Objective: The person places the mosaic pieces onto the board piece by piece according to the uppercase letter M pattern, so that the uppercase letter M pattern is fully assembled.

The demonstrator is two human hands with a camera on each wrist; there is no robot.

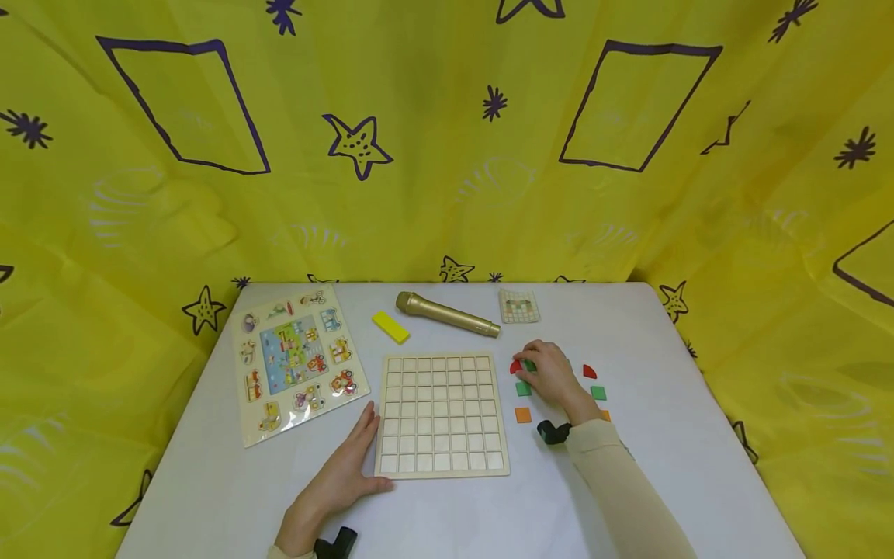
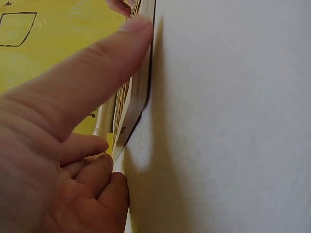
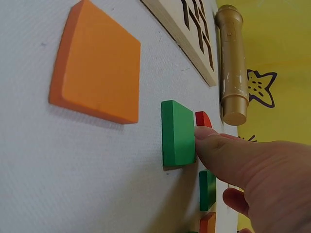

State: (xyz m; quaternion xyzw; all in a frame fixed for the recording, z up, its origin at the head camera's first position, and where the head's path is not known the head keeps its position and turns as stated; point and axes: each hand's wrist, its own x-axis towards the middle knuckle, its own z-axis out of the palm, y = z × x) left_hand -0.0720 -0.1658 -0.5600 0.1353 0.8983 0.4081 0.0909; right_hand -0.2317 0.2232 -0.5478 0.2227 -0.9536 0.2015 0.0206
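Note:
A square wooden grid board [image 1: 443,475] lies in the middle of the white table. Along its left side rests my left hand [image 1: 345,470], thumb at the near left corner; the left wrist view shows that thumb [image 2: 92,73] against the board's edge. Right of the board, my right hand [image 1: 552,374] pinches a red quarter-circle piece [image 1: 515,366] between thumb and fingertips, low at the table. A green piece [image 1: 529,365] shows in the gap under its fingers. Nearer me are a green square [image 3: 179,133] and an orange square [image 3: 99,68].
Beyond the right hand lie another red piece [image 1: 590,372], green square [image 1: 597,393] and partly hidden orange piece [image 1: 605,416]. A gold microphone [image 1: 447,313], yellow block [image 1: 390,327] and small patterned card [image 1: 519,307] are at the back. A picture puzzle board [image 1: 244,404] lies left.

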